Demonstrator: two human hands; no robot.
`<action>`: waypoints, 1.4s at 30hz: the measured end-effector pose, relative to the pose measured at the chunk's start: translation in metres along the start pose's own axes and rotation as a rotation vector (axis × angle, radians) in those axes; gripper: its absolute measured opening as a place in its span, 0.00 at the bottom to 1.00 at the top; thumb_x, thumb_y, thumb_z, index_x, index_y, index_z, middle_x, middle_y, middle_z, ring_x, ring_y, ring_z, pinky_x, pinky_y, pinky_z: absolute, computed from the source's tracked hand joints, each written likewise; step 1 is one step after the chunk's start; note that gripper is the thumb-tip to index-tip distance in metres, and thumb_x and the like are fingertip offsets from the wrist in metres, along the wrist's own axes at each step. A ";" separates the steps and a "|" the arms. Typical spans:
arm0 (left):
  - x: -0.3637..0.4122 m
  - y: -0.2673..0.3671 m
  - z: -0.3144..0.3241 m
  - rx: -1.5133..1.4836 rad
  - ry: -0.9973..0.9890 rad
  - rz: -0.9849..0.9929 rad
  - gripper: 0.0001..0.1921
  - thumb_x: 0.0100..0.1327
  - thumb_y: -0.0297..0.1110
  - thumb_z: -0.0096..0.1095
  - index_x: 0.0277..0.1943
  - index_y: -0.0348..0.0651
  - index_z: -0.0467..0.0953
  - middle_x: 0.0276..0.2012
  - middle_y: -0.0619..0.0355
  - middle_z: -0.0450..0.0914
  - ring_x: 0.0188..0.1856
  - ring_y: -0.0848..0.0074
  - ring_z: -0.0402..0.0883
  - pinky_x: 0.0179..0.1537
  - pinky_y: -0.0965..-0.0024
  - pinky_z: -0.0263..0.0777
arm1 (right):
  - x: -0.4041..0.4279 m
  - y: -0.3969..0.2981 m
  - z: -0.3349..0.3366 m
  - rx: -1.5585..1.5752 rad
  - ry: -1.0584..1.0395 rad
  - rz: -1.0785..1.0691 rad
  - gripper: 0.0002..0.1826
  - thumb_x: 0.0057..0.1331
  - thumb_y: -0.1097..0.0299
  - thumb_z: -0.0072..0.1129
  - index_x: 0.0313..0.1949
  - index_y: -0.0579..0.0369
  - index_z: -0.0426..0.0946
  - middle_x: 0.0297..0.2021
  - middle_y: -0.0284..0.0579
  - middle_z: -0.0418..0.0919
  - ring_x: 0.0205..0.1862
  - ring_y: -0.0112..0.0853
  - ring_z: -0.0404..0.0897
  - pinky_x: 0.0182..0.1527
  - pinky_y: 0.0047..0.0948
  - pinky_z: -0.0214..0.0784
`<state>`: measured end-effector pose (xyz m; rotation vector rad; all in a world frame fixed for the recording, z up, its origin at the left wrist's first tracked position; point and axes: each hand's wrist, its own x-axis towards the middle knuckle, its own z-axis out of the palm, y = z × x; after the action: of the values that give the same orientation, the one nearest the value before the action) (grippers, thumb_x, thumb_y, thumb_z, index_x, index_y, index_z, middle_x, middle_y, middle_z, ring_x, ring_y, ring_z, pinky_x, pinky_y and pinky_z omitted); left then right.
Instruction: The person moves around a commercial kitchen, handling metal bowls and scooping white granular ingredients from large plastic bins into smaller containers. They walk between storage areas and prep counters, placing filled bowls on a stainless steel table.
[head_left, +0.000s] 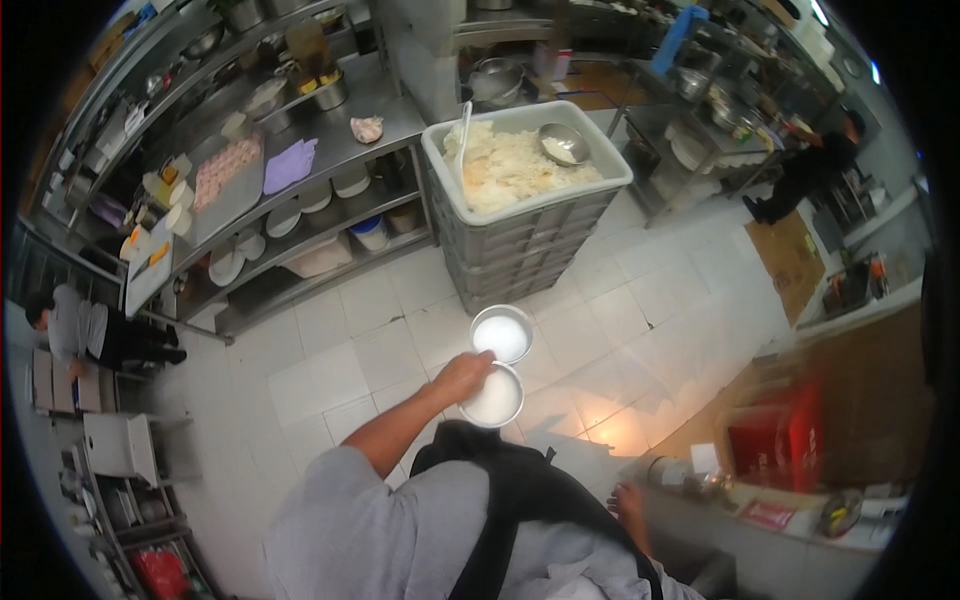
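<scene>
My left hand (466, 375) grips two round metal containers together at their touching rims. The farther container (501, 337) holds a smooth white substance. The nearer container (491, 397) holds a white substance with a duller surface. Both are held in front of my dark apron, above the tiled floor. My right hand (626, 501) hangs low at my side near the counter on the right, its fingers slightly apart and nothing visible in it.
A white tub (529, 210) of pale, lumpy food, with a metal bowl (564, 144) and white-handled utensil (463, 139) inside, tops stacked grey crates (517, 259). Left is a steel worktable (330, 161) with a meat tray (229, 174). People work at left (79, 326) and right (817, 161).
</scene>
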<state>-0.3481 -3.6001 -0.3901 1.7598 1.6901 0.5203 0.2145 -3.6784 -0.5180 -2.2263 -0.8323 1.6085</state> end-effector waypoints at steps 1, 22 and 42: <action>0.014 0.004 -0.004 -0.012 -0.020 -0.006 0.12 0.75 0.38 0.50 0.47 0.39 0.74 0.36 0.35 0.82 0.40 0.40 0.81 0.42 0.45 0.72 | 0.005 -0.008 -0.002 -0.016 -0.017 -0.002 0.14 0.72 0.70 0.53 0.55 0.60 0.74 0.35 0.49 0.79 0.27 0.39 0.83 0.24 0.35 0.75; 0.040 0.034 -0.050 0.009 0.568 -0.498 0.10 0.74 0.36 0.51 0.44 0.38 0.75 0.32 0.36 0.80 0.37 0.41 0.79 0.40 0.45 0.69 | 0.300 -0.386 -0.010 -0.555 -0.438 -0.275 0.12 0.71 0.67 0.50 0.51 0.55 0.73 0.32 0.47 0.76 0.24 0.38 0.80 0.21 0.36 0.74; -0.129 0.093 0.063 -0.167 0.902 -1.054 0.11 0.73 0.37 0.54 0.44 0.36 0.75 0.36 0.35 0.81 0.42 0.42 0.81 0.44 0.45 0.72 | 0.320 -0.451 0.164 -1.243 -0.890 -0.716 0.09 0.65 0.67 0.57 0.41 0.59 0.79 0.30 0.47 0.82 0.26 0.36 0.83 0.29 0.35 0.77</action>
<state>-0.2501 -3.7349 -0.3536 0.2746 2.7206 0.9450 0.0005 -3.1474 -0.5852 -1.0544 -3.0405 1.8038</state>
